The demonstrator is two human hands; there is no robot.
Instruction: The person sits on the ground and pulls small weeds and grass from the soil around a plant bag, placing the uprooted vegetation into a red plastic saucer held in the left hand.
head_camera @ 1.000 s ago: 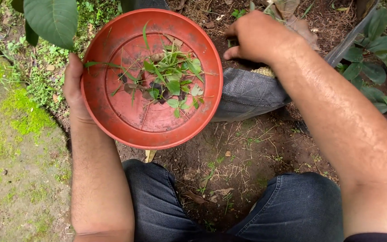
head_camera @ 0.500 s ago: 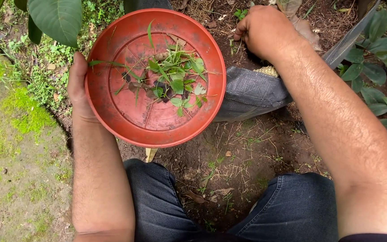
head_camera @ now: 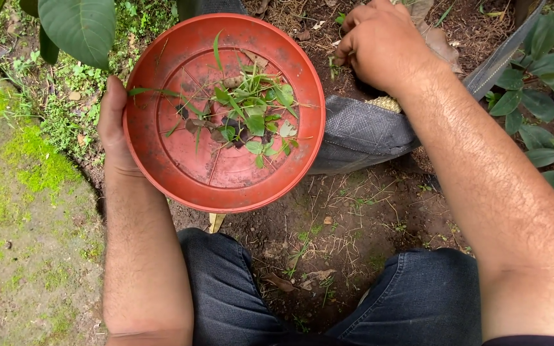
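The left hand grips the rim of a red dish, fingers hidden beneath it and thumb side along the edge, so the dish sits level above the soil between the knees. In the dish lies a loose heap of weeds: small green leaves, grass blades and a few dark scraps. The right hand is curled, knuckles up, over the earth inside a grey grow bag, just past the dish. The step in hand looks like weeding: plucking small growth from the bag and gathering it in the dish. The next move seems to call for a firm pinch low on a stem, a straight pull, then a short carry left to drop it with the rest, while the dish stays level. Much is hidden. The right fingertips are tucked under the hand, so I cannot tell whether they pinch anything. The bag's far rim runs off the top edge, a pale yellowish patch shows below the wrist but is too small to name, and broad leaves cover the upper left corner.
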